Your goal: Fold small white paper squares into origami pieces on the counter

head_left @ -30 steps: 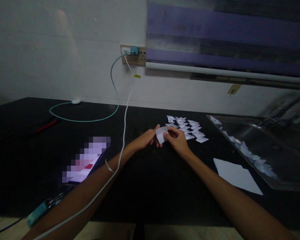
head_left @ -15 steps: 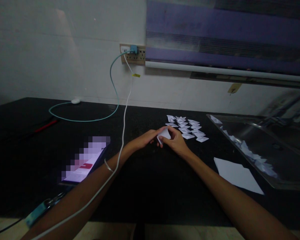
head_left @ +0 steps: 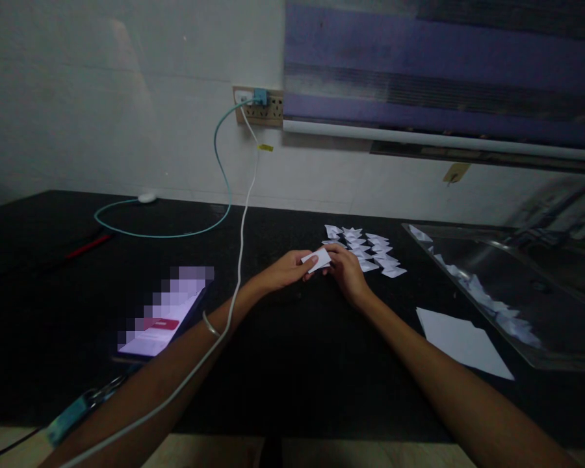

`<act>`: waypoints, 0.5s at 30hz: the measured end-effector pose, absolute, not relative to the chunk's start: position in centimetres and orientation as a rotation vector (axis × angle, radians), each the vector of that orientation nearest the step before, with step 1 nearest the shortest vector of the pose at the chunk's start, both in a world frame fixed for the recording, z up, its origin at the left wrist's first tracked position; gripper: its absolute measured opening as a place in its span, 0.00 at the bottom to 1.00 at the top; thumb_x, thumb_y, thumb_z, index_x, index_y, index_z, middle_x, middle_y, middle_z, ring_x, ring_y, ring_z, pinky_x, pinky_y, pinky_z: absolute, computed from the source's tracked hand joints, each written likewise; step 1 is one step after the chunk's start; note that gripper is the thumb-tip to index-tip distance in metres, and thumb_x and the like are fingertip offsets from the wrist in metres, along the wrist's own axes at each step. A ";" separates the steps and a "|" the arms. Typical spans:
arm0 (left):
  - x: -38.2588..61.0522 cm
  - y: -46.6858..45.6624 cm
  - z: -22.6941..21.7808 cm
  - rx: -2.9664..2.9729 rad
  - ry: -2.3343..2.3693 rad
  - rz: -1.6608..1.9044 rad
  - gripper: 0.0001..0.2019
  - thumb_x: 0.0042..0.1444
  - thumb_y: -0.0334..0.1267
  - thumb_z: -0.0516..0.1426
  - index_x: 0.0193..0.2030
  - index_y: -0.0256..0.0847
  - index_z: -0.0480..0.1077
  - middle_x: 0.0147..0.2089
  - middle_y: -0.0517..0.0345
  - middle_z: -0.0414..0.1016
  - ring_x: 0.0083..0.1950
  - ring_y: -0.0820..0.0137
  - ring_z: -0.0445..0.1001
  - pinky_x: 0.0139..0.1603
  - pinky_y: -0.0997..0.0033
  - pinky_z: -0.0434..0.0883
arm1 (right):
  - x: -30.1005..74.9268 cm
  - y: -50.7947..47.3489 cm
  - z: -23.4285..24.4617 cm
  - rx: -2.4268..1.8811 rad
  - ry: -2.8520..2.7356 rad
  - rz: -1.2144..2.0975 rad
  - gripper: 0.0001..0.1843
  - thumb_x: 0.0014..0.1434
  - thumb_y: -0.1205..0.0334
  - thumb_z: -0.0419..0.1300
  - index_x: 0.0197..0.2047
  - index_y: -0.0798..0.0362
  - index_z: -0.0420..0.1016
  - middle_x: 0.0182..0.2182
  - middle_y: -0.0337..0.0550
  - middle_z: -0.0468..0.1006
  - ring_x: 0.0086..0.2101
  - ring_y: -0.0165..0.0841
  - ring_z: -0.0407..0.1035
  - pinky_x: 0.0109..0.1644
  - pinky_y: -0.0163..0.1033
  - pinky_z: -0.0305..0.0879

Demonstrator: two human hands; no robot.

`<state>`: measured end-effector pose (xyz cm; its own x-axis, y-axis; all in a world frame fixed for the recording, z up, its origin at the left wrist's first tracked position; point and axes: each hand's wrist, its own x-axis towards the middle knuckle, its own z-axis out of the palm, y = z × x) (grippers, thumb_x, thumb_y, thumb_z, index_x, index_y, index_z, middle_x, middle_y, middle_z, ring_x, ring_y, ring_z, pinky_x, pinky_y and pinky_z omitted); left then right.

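White paper (head_left: 323, 258): being held, frame centre.
Left hand (head_left: 286, 270): fingers being clamped on paper.
Right hand (head_left: 348, 272): being held alongside; fingers' grip unclear.

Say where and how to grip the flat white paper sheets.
Best pinched, I'd judge, at the left edge of the white paper sheets, coming from the left: they lie flat on the counter, that edge faces the right hand, and the sink crowds the right.

Dimly lit, a pale grey tiled wall (head_left: 102, 130) with a purple striped blind (head_left: 419, 71) stands behind a long black countertop (head_left: 292, 370).
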<state>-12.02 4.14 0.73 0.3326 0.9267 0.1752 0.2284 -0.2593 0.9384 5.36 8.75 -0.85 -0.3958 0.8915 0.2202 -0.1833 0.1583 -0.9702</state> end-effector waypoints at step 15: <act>-12.3 4.2 1.1 1.727 1.086 0.994 0.26 0.63 0.61 0.52 0.27 0.39 0.65 0.23 0.60 0.68 0.24 0.76 0.63 0.28 0.74 0.62 | 5.5 8.4 -0.6 -0.893 -1.631 1.070 0.19 0.58 0.43 0.64 0.31 0.51 0.76 0.19 0.37 0.71 0.23 0.33 0.65 0.28 0.38 0.59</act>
<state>-12.32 4.23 1.07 0.3086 0.9338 0.1812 0.2632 -0.2669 0.9271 5.54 8.45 -0.62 -0.2759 0.9071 0.3178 0.0703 0.3488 -0.9346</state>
